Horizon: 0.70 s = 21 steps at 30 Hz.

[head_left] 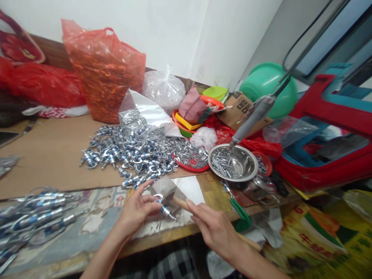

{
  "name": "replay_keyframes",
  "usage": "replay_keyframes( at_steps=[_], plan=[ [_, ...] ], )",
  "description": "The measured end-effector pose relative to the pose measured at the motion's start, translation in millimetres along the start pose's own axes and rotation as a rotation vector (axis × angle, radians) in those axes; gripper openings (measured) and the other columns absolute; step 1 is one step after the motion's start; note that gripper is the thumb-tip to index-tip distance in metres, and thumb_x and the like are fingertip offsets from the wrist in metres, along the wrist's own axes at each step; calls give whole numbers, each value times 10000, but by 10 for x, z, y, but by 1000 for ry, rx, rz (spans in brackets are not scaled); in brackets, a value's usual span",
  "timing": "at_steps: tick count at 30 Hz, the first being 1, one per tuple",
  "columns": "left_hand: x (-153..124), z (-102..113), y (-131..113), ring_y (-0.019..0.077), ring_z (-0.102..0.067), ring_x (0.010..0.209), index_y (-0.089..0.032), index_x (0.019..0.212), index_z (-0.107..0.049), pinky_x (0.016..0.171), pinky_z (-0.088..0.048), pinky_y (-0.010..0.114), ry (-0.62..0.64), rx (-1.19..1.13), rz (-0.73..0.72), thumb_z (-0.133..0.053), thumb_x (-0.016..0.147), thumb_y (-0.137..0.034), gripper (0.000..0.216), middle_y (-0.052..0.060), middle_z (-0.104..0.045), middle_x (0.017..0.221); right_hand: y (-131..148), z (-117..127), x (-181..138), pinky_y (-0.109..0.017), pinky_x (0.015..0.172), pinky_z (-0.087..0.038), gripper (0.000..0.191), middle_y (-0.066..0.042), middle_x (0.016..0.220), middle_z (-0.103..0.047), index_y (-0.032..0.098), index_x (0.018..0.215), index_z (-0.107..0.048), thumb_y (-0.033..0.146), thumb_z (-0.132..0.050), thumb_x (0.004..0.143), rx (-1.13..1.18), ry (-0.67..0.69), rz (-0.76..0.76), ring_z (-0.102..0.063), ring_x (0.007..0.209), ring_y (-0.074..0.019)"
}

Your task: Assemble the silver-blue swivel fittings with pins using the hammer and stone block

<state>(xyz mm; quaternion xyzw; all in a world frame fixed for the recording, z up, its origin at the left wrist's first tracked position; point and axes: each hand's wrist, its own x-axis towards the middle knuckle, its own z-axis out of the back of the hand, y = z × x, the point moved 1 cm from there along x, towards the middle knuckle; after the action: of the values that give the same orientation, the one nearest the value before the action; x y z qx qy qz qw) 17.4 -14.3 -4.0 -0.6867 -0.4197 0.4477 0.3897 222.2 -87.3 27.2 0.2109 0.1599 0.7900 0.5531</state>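
My left hand pinches a small blue-and-silver metal fitting with a curved hook part, low over the bench's front edge. My right hand is wrapped round the wooden handle of a hammer. The hammer's grey head is right at the fitting, partly covering it; whether they touch I cannot tell. Beneath them are a metal block and a white sheet. A pile of similar fittings lies just beyond my left hand.
More long fittings lie at the left. A steel bowl holds metal pins, beside a red tray of small metal parts. A grey-handled tool hangs over the bowl. Orange bag behind, red stool at right.
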Motion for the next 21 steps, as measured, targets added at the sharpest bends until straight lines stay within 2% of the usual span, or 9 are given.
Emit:
replay_keyframes(
  at_steps=[2, 4, 7, 9, 11, 13, 15, 17, 21],
  plan=[
    [-14, 4, -13, 166, -622, 585, -157, 1165, -451, 588, -497, 291, -2, 37, 5, -729, 517, -179, 705, -7, -667, 624, -171, -8, 36, -300, 768, -467, 406, -59, 988, -609, 241, 1238, -450, 204, -440, 834, 90, -77, -82, -579, 872, -177],
    [-29, 13, -31, 181, -629, 616, -151, 955, -611, 634, -495, 310, -15, 146, -7, -716, 535, -205, 436, 20, -687, 646, -390, -13, 93, -330, 800, -457, 392, -79, 1046, -606, 201, 1196, -500, 249, -489, 808, 143, -155, -186, -572, 924, -200],
    [-37, 29, -62, 213, -629, 673, -176, 654, -692, 698, -477, 333, -65, 378, -107, -686, 578, -263, 115, 46, -703, 673, -663, -19, 214, -340, 759, -465, 345, -89, 991, -642, 173, 1109, -579, 281, -515, 788, 109, -76, -261, -597, 873, -215],
    [-27, 32, -81, 232, -616, 762, -209, 597, -707, 746, -457, 332, -102, 503, -237, -675, 592, -287, 85, 51, -694, 735, -752, -7, 347, -306, 720, -464, 266, -70, 894, -665, 186, 994, -647, 300, -502, 802, -9, -22, -245, -607, 803, -193],
    [-5, 22, -92, 242, -593, 831, -232, 572, -711, 754, -447, 321, -125, 581, -353, -678, 586, -306, 83, 56, -663, 807, -794, 17, 558, -269, 723, -446, 250, -61, 863, -656, 187, 947, -663, 280, -458, 836, -140, -62, -231, -595, 794, -165],
    [19, 1, -98, 235, -582, 822, -244, 576, -712, 720, -447, 307, -124, 633, -420, -668, 600, -323, 93, 54, -631, 815, -833, 34, 850, -250, 779, -416, 267, -70, 933, -637, 175, 986, -642, 217, -411, 859, -213, -130, -241, -574, 865, -151],
    [33, -22, -104, 217, -582, 762, -251, 594, -711, 681, -443, 294, -96, 665, -447, -648, 631, -322, 101, 44, -623, 752, -888, 24, 1178, -257, 811, -397, 256, -77, 966, -633, 178, 978, -644, 174, -429, 840, -235, -132, -265, -563, 910, -162],
    [32, -35, -107, 205, -582, 707, -256, 613, -714, 658, -436, 285, -56, 684, -450, -632, 655, -306, 104, 34, -632, 685, -946, -9, 1472, -272, 787, -405, 193, -79, 885, -657, 187, 869, -678, 145, -521, 765, -249, -95, -298, -580, 878, -190],
    [-2, -14, -91, 209, -593, 694, -264, 653, -723, 653, -435, 284, -56, 677, -420, -639, 651, -289, 88, 28, -669, 684, -998, -58, 1778, -305, 774, -410, 195, -98, 811, -667, 168, 768, -684, 65, -620, 616, -233, -54, -332, -589, 862, -239]
  ],
)
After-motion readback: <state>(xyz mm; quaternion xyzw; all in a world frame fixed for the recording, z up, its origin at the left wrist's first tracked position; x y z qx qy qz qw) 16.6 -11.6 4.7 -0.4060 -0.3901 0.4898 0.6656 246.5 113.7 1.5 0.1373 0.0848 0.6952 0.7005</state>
